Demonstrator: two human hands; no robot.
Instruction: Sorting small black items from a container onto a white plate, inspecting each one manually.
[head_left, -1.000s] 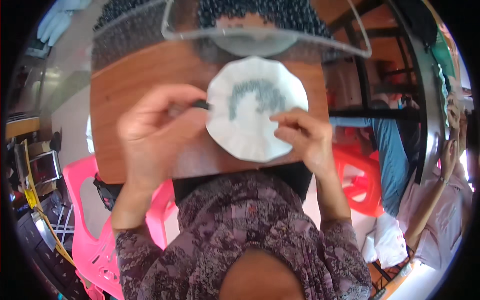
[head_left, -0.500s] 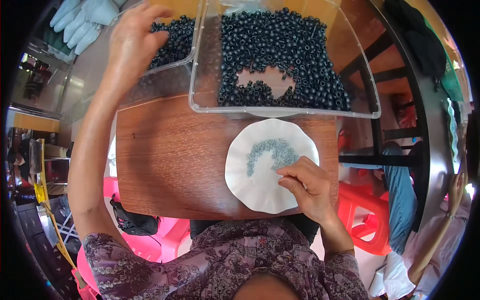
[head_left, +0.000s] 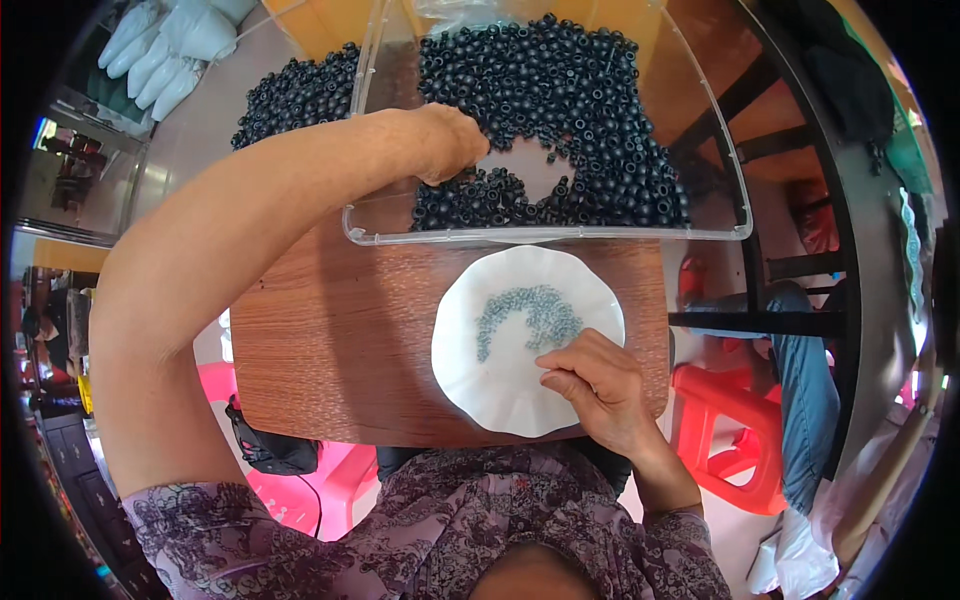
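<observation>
A clear plastic bin [head_left: 548,237] holds many black bead-like pieces [head_left: 525,85], some showing round holes. My left hand [head_left: 452,143] hangs over this bin's left side, beside a bare patch in the pieces. Its fingers are curled closed, and what is in them is hidden. Below the bin stands a white scalloped plate [head_left: 470,385] with a curved band of tiny pale grey pieces [head_left: 545,310]. Over the plate's right side, my right hand [head_left: 598,388] pinches thumb and forefinger together; anything between them is too small to make out.
More black pieces [head_left: 300,95] lie in a second container at the far left. The brown wooden table [head_left: 300,350] carries the plate. A red stool [head_left: 735,435] stands at right, near another person's jeans leg [head_left: 805,390]. White bags [head_left: 175,50] are at top left.
My left hand has moved right and nearer, from the far-left container to the larger bin, its fingers now curled. My right hand still pinches over the plate. The view has shifted slightly.
</observation>
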